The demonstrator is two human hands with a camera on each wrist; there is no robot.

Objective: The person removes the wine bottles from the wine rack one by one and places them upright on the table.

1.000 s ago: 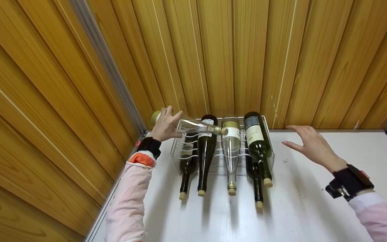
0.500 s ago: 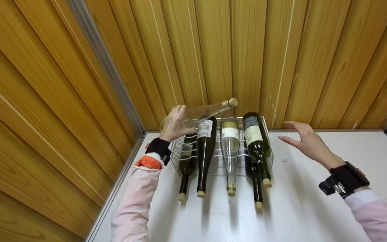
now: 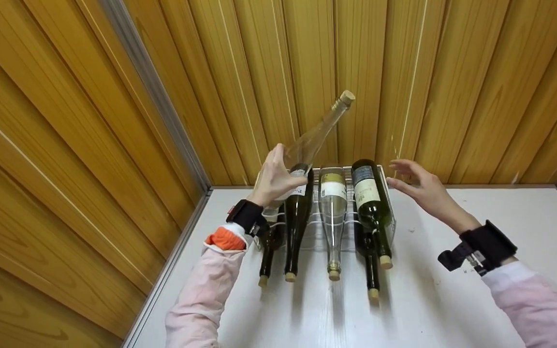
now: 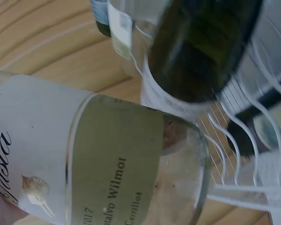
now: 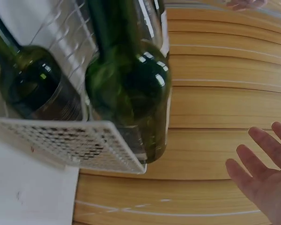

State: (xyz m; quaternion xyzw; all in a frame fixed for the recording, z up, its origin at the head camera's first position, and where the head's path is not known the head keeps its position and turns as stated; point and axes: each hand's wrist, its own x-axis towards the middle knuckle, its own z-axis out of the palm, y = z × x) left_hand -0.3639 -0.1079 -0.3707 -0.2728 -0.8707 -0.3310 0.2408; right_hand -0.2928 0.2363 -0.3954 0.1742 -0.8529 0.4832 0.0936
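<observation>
My left hand (image 3: pixel 274 176) grips a clear, cork-stoppered wine bottle (image 3: pixel 324 128) around its body, its neck slanting up to the right. A white and olive label (image 4: pixel 114 154) shows on that bottle in the left wrist view. Below it is a white wire bottle rack (image 5: pixel 75 140). On the upper level lie a dark bottle (image 3: pixel 298 227), a clear bottle (image 3: pixel 334 212) and a green bottle (image 3: pixel 370 208), corks toward me. Fingers spread, my right hand (image 3: pixel 423 193) hovers by the rack's right side, holding nothing.
Two more dark bottles lie on the lower level, one at left (image 3: pixel 268 256) and one at right (image 3: pixel 370 270). The rack stands on a white table (image 3: pixel 433 299) against a wood-panelled wall (image 3: pixel 452 96). Another panelled wall (image 3: pixel 65 169) rises at left.
The left hand has moved right, swinging the held bottle's neck from level over the rack to steeply upward. My right hand has moved left, closer to the rack.
</observation>
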